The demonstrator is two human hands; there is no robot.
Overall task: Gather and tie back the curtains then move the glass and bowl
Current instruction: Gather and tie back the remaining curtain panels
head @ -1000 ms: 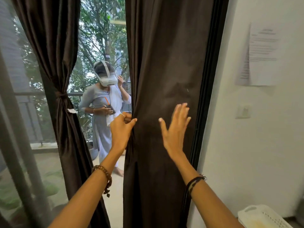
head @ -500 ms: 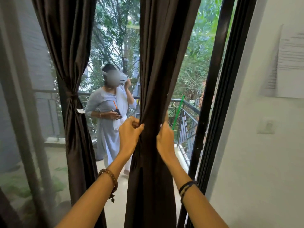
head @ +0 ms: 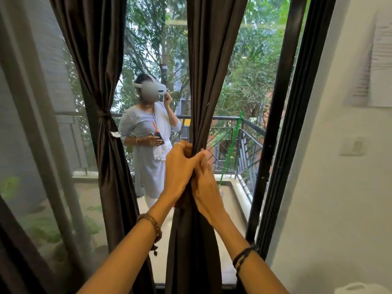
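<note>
Both my hands met around the dark right curtain [head: 201,81], bunching it into a narrow column. My left hand [head: 179,170] had its fingers clamped around the cloth; my right hand [head: 206,187] pressed just beside it, fingers wrapped on the gather. Left of my fingers hung another curtain [head: 101,98], already tied.

The dark brown satin curtain on the right [head: 203,81], which a second ago hangs spread across the whole pane, is now squeezed into one narrow bundle, and the trees and black balcony railing [head: 244,132] show to its right. The right hand [head: 206,187], flat and open-fingered against the cloth before, has closed in around the bundle until it meets the left hand [head: 180,166], and the two now clasp the gathered folds together.
</note>
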